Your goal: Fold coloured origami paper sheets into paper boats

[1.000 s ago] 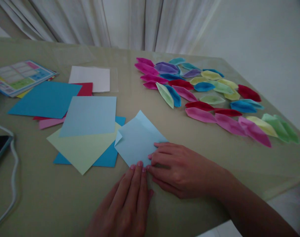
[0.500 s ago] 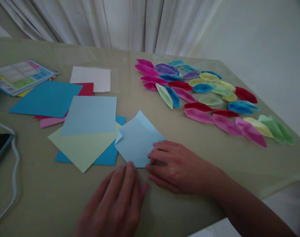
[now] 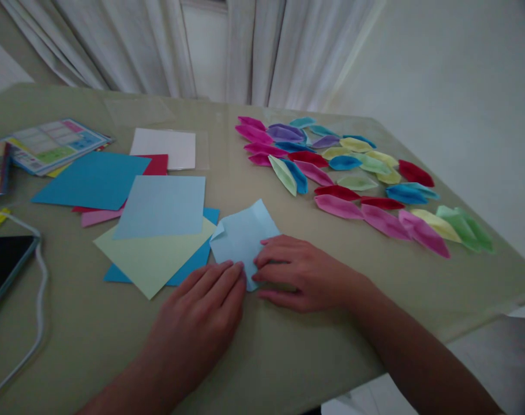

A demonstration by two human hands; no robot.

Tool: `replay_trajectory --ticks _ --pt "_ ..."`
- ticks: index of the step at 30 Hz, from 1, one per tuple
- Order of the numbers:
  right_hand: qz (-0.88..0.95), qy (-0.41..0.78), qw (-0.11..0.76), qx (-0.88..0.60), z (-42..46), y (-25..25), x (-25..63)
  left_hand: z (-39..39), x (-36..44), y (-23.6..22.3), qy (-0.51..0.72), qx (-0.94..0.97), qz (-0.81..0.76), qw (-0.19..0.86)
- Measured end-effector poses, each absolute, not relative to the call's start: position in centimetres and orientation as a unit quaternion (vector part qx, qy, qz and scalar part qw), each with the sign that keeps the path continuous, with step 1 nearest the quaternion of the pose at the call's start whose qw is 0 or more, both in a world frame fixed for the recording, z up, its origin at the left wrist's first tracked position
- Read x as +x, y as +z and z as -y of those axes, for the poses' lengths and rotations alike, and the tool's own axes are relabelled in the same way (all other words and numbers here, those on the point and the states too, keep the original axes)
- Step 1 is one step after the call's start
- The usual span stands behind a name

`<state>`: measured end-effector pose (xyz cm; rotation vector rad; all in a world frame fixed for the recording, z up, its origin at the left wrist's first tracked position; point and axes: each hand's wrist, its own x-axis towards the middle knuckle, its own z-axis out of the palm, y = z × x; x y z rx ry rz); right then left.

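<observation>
A light blue sheet of origami paper (image 3: 239, 233) lies in front of me, with small folds at its left corner and along its upper right edge. My left hand (image 3: 204, 308) rests on its lower left edge, the fingers stretched flat and side by side. On the right part of the sheet are the fingertips of my right hand (image 3: 297, 274). Those fingers are spread and slightly bent, and they cover the sheet's right corner. Left of the sheet, a loose light blue square (image 3: 162, 204) overlaps a pale green square (image 3: 154, 256) and a darker blue one (image 3: 184, 279).
Folded paper petals (image 3: 338, 204) in several colours lie in rows at the right. More blue paper (image 3: 93, 178), a white pack (image 3: 165, 148) and a printed card (image 3: 63, 144) are at the left. A phone (image 3: 5, 262) and a white cable (image 3: 40, 288) lie by the left edge.
My left hand has moved up and onto the light blue paper. The sheet has shifted slightly right, and its upper right edge now shows a fold. My right hand has moved slightly up.
</observation>
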<state>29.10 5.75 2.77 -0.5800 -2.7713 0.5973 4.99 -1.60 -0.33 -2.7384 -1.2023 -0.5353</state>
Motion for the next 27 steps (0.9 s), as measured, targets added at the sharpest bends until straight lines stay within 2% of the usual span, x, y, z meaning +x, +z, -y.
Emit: replay_trajectory --ticks 3,8,17,27 --pt "0.940 0.211 0.157 -0.219 -6.9 3.1 30.0 0.1 3.9 -0.3 -0.175 -0.897 0.405 0.014" --pt "0.925 0.278 0.110 -0.233 -8.0 3.7 31.1 -1.6 2.5 -0.4 -0.144 -0.885 0.443 0.003" --pt "0.931 0.254 0.116 -0.236 -8.5 2.4 31.1 -1.2 2.6 -1.2 -0.122 -0.926 0.354 -0.046" --pt "0.887 0.334 0.138 -0.288 -8.5 1.5 30.2 -0.5 3.1 -0.9 -0.111 -0.931 0.340 -0.073"
